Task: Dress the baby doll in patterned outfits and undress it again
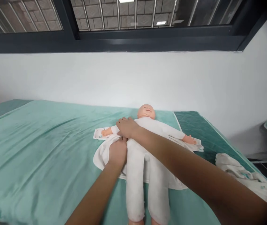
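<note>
The green sheet (46,140) covers the bed below the window (147,40); the doll (135,178) lies face up on it, head at twelve o'clock, legs toward six; beneath it spreads the white garment (101,156), sleeves at nine and three o'clock under the doll's hands; the crumpled patterned cloth (243,175) lies at four o'clock; the right hand (127,127) bends over the doll's side at ten o'clock, the left hand (118,151) meets it from eight, against the garment; fingertips are hidden, so I cannot tell either grip.
</note>
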The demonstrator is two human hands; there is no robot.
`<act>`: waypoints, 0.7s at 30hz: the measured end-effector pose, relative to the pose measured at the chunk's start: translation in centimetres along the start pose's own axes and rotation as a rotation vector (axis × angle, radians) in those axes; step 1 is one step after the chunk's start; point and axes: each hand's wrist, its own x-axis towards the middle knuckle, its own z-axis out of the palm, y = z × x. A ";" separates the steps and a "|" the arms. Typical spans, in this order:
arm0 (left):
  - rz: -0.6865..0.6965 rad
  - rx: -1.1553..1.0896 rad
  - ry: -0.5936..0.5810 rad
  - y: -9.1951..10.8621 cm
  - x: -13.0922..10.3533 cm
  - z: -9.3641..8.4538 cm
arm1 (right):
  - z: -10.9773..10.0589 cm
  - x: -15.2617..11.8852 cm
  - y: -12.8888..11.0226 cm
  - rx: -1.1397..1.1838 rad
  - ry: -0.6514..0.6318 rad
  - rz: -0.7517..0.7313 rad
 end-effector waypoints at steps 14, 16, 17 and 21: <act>-0.193 -0.167 0.376 -3.1 1.8 -0.3 | -1.1 -4.3 2.8 0.249 0.177 0.029; -0.221 -0.312 0.414 -3.8 1.9 0.0 | -1.2 -4.7 2.7 0.271 0.200 -0.016; -0.244 -0.391 0.442 -4.0 1.9 0.1 | -1.3 -4.8 2.6 0.269 0.201 -0.033; -0.262 -0.603 0.520 -4.4 1.4 0.2 | -1.6 -5.0 2.2 0.191 0.149 -0.015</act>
